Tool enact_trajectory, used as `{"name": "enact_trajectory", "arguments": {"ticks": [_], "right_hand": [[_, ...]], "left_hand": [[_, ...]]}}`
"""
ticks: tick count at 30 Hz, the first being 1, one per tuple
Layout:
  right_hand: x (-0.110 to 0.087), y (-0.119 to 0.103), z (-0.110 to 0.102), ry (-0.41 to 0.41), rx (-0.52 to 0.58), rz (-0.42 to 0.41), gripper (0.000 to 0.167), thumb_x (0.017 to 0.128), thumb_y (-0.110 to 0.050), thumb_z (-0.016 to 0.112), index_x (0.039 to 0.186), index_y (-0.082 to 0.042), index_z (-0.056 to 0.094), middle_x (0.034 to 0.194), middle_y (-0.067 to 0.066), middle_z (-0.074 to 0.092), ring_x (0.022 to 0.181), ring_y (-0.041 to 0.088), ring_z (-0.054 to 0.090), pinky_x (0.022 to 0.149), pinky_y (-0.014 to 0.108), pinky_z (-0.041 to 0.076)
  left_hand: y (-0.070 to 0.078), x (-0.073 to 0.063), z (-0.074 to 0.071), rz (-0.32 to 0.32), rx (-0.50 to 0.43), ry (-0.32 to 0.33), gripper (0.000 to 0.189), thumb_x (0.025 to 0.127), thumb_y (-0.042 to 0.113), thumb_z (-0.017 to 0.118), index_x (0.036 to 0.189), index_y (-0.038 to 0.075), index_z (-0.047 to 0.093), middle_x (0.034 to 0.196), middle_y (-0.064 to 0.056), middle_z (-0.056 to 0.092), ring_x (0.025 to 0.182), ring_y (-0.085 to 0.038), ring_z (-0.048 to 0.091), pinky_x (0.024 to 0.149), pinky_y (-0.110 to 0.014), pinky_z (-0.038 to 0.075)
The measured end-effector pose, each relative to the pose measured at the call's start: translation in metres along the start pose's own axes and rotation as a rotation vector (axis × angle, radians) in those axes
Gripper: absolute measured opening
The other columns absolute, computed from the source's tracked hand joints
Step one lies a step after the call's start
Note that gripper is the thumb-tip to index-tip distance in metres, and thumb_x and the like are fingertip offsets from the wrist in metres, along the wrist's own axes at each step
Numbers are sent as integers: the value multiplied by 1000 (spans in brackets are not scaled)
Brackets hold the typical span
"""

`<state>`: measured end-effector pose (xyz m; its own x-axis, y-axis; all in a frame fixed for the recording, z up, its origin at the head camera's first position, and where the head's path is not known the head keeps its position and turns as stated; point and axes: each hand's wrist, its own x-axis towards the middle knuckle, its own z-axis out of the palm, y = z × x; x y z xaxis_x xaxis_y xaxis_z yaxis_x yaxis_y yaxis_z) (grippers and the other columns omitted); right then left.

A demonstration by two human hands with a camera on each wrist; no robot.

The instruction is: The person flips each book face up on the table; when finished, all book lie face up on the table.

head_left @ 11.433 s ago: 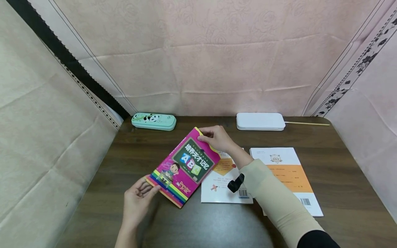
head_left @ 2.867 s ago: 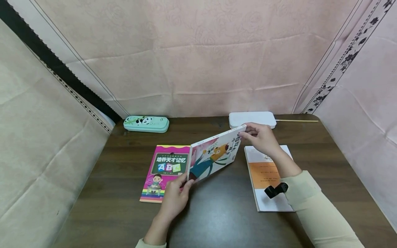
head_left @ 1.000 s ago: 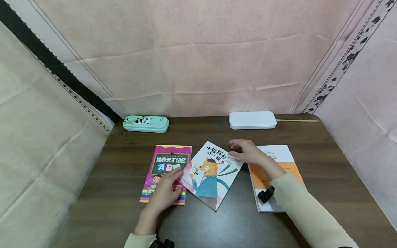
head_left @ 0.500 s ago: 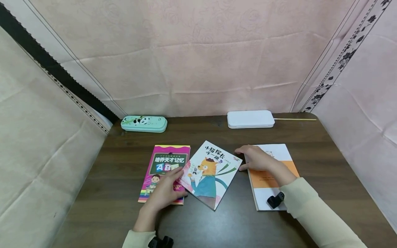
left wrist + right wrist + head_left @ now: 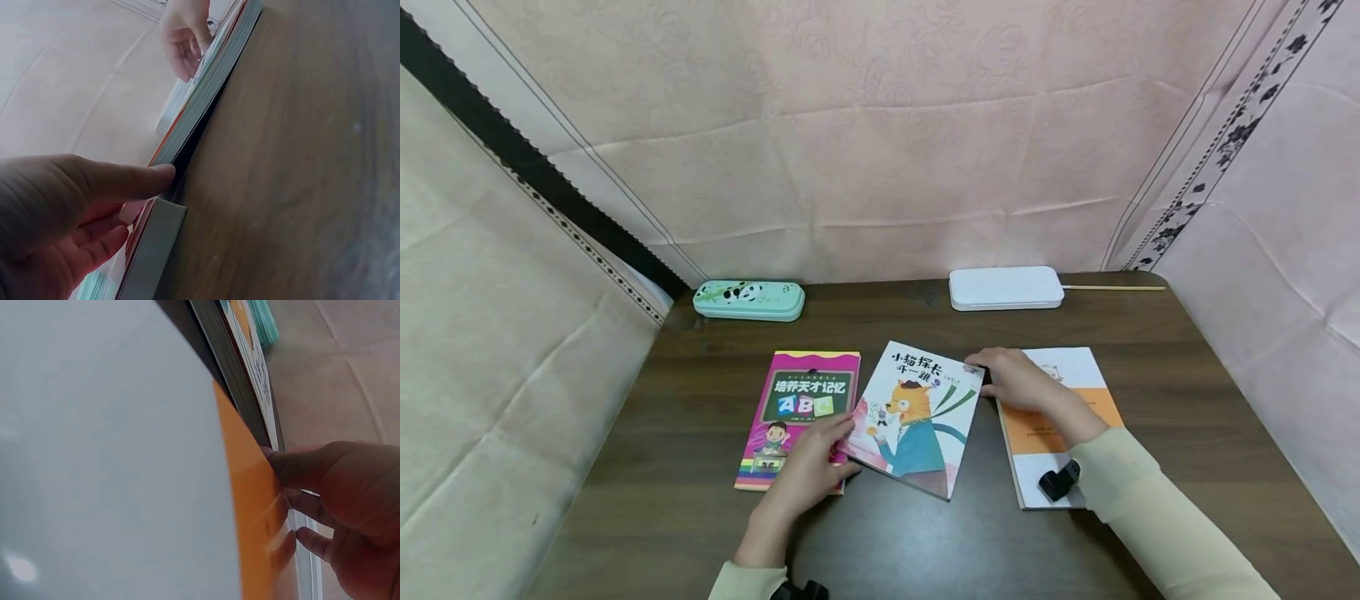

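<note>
A picture book with a cat in a blue coat (image 5: 913,433) lies tilted in the middle of the table, its left corner overlapping the pink ABC book (image 5: 767,450). My left hand (image 5: 812,462) holds that corner; in the left wrist view the thumb (image 5: 140,181) presses the page edge, and a dark gap shows under the book. At the upper right corner my right hand (image 5: 1018,383) pinches the cat book, its forearm passing over the white-and-orange book (image 5: 1028,435). Part of the right hand's fingers is hidden behind the white-and-orange book in the right wrist view.
Along the table's back edge stand a mint pencil case with pandas (image 5: 748,300) at left and a flat white case (image 5: 1006,288) at right, a thin pale rod (image 5: 1116,288) extending from it. Cloth walls (image 5: 880,167) enclose the brown table (image 5: 940,558).
Earlier the pink book, then the cat book, was held up in both hands and laid down. In the last half second the cat book has turned straighter, its lower corner swinging right.
</note>
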<state>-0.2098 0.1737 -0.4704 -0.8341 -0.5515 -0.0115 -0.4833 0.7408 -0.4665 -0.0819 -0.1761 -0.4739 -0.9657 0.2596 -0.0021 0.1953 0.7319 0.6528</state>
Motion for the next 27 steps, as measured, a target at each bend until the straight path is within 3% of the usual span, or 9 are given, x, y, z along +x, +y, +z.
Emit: {"name": "enact_trajectory", "arguments": {"ticks": [11,17,27], "right_hand": [[10,9,-1,0,23,-22,41,91,-4,75,131,-4,66,129,15,66,123,35,59,104,52,48],[17,14,0,2,40,-34,40,93,-1,72,132,-2,64,130,17,64,123,36,58,104,52,47],[22,18,3,6,56,-58,42,94,3,69,135,-2,62,134,19,62,126,37,56,104,54,47]], "left_hand": [[7,-3,12,9,-7,-8,47,84,11,83,128,1,69,134,-15,63,129,-37,54,107,-53,45],[9,-2,20,25,15,10,50,80,15,88,125,1,70,128,-14,67,124,-34,57,106,-53,46],[12,0,22,-11,71,2,57,77,25,90,125,1,70,127,-12,65,122,-33,57,104,-52,47]]}}
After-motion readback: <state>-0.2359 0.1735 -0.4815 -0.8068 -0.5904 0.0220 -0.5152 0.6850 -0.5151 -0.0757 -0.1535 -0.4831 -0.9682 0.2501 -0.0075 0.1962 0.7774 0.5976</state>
